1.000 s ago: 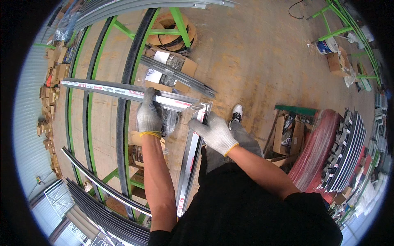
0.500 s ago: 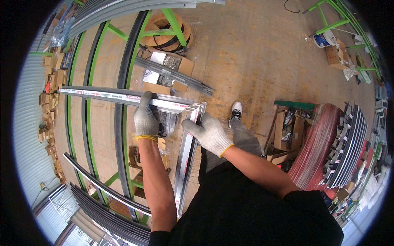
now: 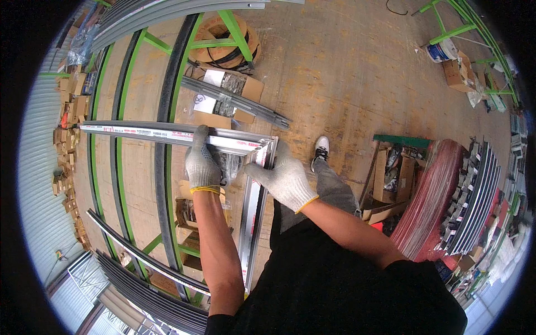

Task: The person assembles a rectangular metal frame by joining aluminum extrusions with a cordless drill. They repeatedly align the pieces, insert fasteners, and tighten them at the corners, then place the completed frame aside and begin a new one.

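Observation:
Two grey metal profiles with printed white film meet at a mitred corner in front of me. The long profile (image 3: 151,132) runs off to the left across the rack's bars. The shorter profile (image 3: 249,226) comes back toward my body. My left hand (image 3: 202,164), in a white knit glove with a yellow cuff, is closed around the long profile a little left of the corner. My right hand (image 3: 283,177), gloved alike, grips the shorter profile just below the corner, its thumb across the top face. The fingers under both profiles are partly hidden.
A green rack with black-padded bars (image 3: 168,100) supports the work. More grey profiles (image 3: 167,22) lie at its far end. On the floor are a cable spool (image 3: 245,42), an open carton (image 3: 254,89) and bundled profiles (image 3: 240,103). A red wrapped bundle (image 3: 427,195) stands at the right.
The corner joint has closed up: the end of the shorter profile now sits flush against the long one. Both hands keep their grips, the left shifting slightly to the right.

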Tool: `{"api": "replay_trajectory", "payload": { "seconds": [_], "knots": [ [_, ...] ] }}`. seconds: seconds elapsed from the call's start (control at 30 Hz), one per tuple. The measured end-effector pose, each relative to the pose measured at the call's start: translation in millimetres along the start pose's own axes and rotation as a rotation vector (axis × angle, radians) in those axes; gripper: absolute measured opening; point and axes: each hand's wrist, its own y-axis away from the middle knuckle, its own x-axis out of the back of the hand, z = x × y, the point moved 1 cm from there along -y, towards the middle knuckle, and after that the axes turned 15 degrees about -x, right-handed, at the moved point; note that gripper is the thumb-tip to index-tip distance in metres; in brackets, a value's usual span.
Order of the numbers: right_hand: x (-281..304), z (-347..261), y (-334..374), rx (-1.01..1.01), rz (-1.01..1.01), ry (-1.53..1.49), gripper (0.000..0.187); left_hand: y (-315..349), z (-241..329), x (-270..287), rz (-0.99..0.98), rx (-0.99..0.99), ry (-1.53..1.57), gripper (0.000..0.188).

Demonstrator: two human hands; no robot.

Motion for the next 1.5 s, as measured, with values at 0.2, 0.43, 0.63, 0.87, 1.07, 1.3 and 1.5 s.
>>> {"api": "replay_trajectory", "payload": {
  "seconds": [0.2,0.43,0.63,0.87,1.07,1.3,1.5],
  "knots": [
    [15.0,-13.7,6.3,0.062,0.074,-0.014,0.095,0.6,-1.0,-2.3,-0.009,-0.011,-0.007,0.028],
    [5.9,-9.0,-2.1,0.075,0.052,-0.107,0.068,3.1,-10.2,-6.9,0.038,-0.018,0.034,0.026],
    [-3.7,-3.9,-9.9,0.126,0.078,-0.121,0.068,2.7,-20.1,-7.3,0.005,-0.019,0.171,0.026],
    [-7.1,-6.6,-11.6,0.141,0.076,-0.112,0.082,12.1,-26.0,-11.1,-0.069,0.013,0.159,0.028],
    [-5.4,-3.6,-13.2,0.112,0.08,-0.018,0.077,12.3,-11.9,11.9,-0.169,0.042,0.009,0.031],
    [-0.6,-3.1,-40.4,0.273,-0.122,-0.33,0.048,111.2,30.7,173.6,0.129,-0.213,-0.372,0.03],
    [18.9,-15.2,-71.1,0.297,-0.124,-0.14,0.032,277.7,8.0,270.5,0.711,0.003,-0.408,0.032]
  ]
}}
